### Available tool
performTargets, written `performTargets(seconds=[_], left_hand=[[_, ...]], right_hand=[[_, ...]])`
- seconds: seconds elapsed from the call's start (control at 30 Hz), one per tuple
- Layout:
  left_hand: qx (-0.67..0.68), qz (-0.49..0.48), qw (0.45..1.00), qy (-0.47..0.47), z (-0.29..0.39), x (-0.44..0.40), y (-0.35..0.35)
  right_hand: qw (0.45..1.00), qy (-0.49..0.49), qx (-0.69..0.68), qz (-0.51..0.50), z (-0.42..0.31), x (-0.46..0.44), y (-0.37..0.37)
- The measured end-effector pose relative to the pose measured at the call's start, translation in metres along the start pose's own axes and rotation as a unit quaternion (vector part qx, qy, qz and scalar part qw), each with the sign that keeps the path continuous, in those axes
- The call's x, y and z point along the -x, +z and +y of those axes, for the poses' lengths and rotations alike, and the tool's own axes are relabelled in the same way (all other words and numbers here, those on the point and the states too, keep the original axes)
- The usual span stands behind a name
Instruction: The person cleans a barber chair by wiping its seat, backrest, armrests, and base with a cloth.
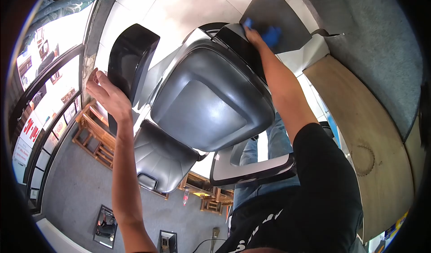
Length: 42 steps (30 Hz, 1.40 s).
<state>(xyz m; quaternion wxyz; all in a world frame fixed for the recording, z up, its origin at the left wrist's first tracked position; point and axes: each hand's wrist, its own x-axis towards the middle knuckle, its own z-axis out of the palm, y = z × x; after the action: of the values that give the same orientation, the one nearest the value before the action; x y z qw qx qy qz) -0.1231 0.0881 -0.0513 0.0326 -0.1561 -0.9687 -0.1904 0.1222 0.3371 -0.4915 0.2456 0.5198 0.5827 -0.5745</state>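
A black padded salon chair fills the middle of the head view, its smooth seat (pixel 204 100) facing me. My right hand (pixel 254 36) is at the far end of the dark armrest (pixel 240 44), closed on a blue cloth (pixel 271 36) that hangs beside it, partly blurred. At the left, my left hand (pixel 107 96) holds nothing; it lies beside the glossy black left armrest (pixel 130 57), fingers slightly bent and apart. Whether it touches the armrest I cannot tell. A smaller black pad (pixel 164 156) joins the seat's near left side.
A curved wooden surface (pixel 359 132) runs along the right. Wooden stools (pixel 96 134) stand by the window (pixel 49 96) at left. A pale panel with black edging (pixel 253 168) juts out near my body. A dark board (pixel 276 19) lies beyond the cloth.
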Motion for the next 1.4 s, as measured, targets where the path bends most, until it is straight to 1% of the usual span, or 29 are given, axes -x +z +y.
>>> performTargets(seconds=[0.03, 0.1, 0.13, 0.2, 0.27, 0.33, 0.4, 0.47, 0.57, 0.6, 0.7, 0.73, 0.77, 0.8, 0.83, 0.87, 0.9, 0.93, 1.0, 1.07, 1.17, 1.27, 1.33, 1.4], left_hand=[[0.003, -0.001, 1.0, 0.003, 0.0, -0.001, -0.001], [0.002, 0.001, 1.0, 0.001, 0.002, -0.001, 0.002], [0.001, 0.001, 1.0, -0.001, 0.002, 0.0, 0.0], [0.005, 0.007, 1.0, 0.013, -0.003, -0.001, 0.0], [0.012, 0.014, 1.0, 0.017, -0.003, -0.002, 0.0], [0.021, 0.014, 1.0, 0.004, 0.002, 0.001, 0.0], [0.008, 0.014, 1.0, 0.004, 0.0, 0.0, -0.003], [0.008, 0.016, 1.0, 0.002, -0.001, -0.001, 0.001], [-0.002, 0.025, 1.0, 0.017, -0.002, 0.0, 0.001], [-0.012, 0.025, 0.999, 0.019, -0.001, 0.0, -0.001], [-0.006, 0.024, 1.0, -0.01, 0.006, 0.003, -0.001], [-0.005, 0.024, 1.0, -0.019, 0.006, 0.002, -0.004], [-0.007, 0.03, 0.999, -0.006, 0.002, 0.0, -0.002], [-0.012, 0.029, 0.999, -0.009, 0.002, 0.0, -0.002], [-0.019, 0.029, 0.999, -0.011, 0.003, 0.0, -0.003], [-0.026, 0.027, 0.999, -0.014, 0.003, 0.0, -0.004], [-0.022, 0.029, 0.999, -0.014, 0.004, 0.0, -0.003], [-0.021, 0.032, 0.999, -0.016, 0.005, 0.0, -0.003], [-0.022, 0.033, 0.999, -0.018, 0.005, 0.001, -0.005], [-0.015, 0.035, 0.999, -0.02, 0.006, 0.0, -0.001], [-0.024, 0.028, 0.999, -0.018, 0.004, 0.0, -0.004], [-0.026, 0.028, 0.999, -0.022, 0.004, 0.0, -0.005], [-0.029, 0.026, 0.999, -0.024, 0.005, 0.0, -0.003], [-0.039, 0.019, 0.999, -0.023, 0.003, -0.001, -0.004]], right_hand=[[0.997, -0.067, -0.004, 0.034, 0.006, -0.059, 0.028], [0.989, -0.136, -0.005, -0.059, -0.076, 0.004, 0.011], [0.987, -0.142, 0.07, -0.029, -0.091, 0.005, 0.025], [0.972, -0.228, 0.05, 0.016, -0.082, 0.028, 0.036], [0.975, -0.221, -0.022, -0.013, -0.082, 0.11, 0.009], [0.967, -0.252, -0.023, -0.005, -0.051, 0.158, 0.0], [0.961, -0.275, -0.018, -0.032, -0.014, 0.218, -0.018], [0.962, -0.267, 0.013, -0.051, 0.043, 0.261, -0.035], [0.979, -0.178, 0.065, -0.069, 0.118, 0.309, -0.067], [0.981, -0.154, 0.084, -0.077, 0.118, 0.322, -0.073], [0.993, 0.024, 0.004, -0.119, 0.092, 0.31, -0.081], [0.998, 0.01, -0.005, -0.068, 0.092, 0.289, -0.062], [1.0, -0.004, -0.016, -0.017, 0.087, 0.263, -0.039], [0.997, -0.068, -0.001, -0.048, 0.049, 0.257, -0.032], [0.991, -0.127, -0.015, -0.037, 0.01, 0.253, -0.025], [0.991, -0.125, -0.009, -0.042, -0.031, 0.245, -0.017], [0.983, -0.173, -0.016, -0.06, -0.074, 0.245, -0.013], [0.965, -0.261, -0.015, -0.031, -0.101, 0.227, 0.002], [0.912, -0.386, 0.135, -0.03, -0.158, 0.189, 0.027], [0.856, -0.411, 0.312, -0.023, -0.202, 0.179, 0.03], [0.831, -0.371, 0.406, -0.081, -0.222, 0.179, 0.015], [0.853, -0.362, 0.368, -0.078, -0.204, 0.179, -0.01], [0.858, -0.339, 0.383, -0.051, -0.185, 0.171, -0.042], [0.894, -0.28, 0.343, -0.074, -0.16, 0.184, -0.074]])
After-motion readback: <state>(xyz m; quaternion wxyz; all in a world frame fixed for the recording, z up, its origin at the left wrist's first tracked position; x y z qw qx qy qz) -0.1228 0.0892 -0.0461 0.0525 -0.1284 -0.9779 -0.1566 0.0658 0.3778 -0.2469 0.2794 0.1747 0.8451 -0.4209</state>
